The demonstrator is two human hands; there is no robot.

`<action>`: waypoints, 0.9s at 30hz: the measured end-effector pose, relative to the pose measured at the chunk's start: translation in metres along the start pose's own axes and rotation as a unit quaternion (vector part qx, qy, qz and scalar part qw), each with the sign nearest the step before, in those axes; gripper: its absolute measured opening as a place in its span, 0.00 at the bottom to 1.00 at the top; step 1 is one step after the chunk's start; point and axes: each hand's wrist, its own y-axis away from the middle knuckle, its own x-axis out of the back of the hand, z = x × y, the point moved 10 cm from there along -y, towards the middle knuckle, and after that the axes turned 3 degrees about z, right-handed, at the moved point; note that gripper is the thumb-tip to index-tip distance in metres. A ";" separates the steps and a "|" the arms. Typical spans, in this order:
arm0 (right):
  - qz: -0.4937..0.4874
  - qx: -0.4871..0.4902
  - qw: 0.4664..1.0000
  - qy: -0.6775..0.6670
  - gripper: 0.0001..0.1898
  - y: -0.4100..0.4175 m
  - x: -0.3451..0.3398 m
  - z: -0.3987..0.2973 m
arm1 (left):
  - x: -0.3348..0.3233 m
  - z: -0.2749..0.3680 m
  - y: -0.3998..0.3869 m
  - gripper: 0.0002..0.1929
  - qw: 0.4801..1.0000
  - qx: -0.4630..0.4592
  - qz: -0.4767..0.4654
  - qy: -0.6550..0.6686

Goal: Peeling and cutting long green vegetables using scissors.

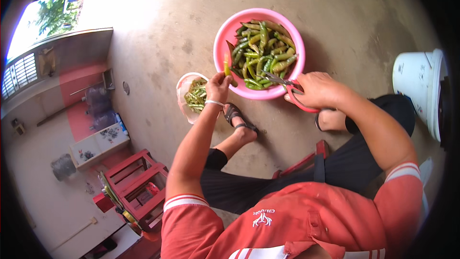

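Observation:
A pink plastic basin (pixel 218 50) full of green chili peppers (pixel 264 37) stands on the floor before me. My left hand (pixel 218 86) pinches a green pepper (pixel 227 67) at the basin's left rim. In my right hand (pixel 318 88) is a pair of scissors (pixel 305 107) with red handles; its blades point left over the basin's lower right rim. Whether the blades are fully parted is hard to tell. Below my left hand, a smaller pale pink basket (pixel 182 91) holds cut green stems or pepper pieces (pixel 196 95).
A white bucket (pixel 413 79) stands at the right. At the lower left are a red wooden frame (pixel 138 183) and a white box with a floral print (pixel 100 144). My sandalled feet rest near the basin on the concrete floor (pixel 161 50). An open doorway is at the upper left.

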 end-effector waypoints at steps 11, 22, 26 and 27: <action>-0.122 -0.052 0.991 -0.028 0.37 0.036 -0.030 0.022 | -0.107 0.063 0.098 0.12 0.827 0.189 -0.019 0.529; -0.112 -0.028 0.993 -0.032 0.37 0.035 -0.024 0.016 | -0.103 0.073 0.094 0.08 0.852 0.189 -0.046 0.486; -0.124 -0.038 0.991 -0.021 0.36 0.036 -0.025 0.012 | -0.103 0.070 0.090 0.08 0.861 0.189 -0.068 0.468; -0.125 -0.039 0.991 -0.021 0.36 0.035 -0.026 0.013 | -0.104 0.071 0.090 0.08 0.860 0.190 -0.069 0.469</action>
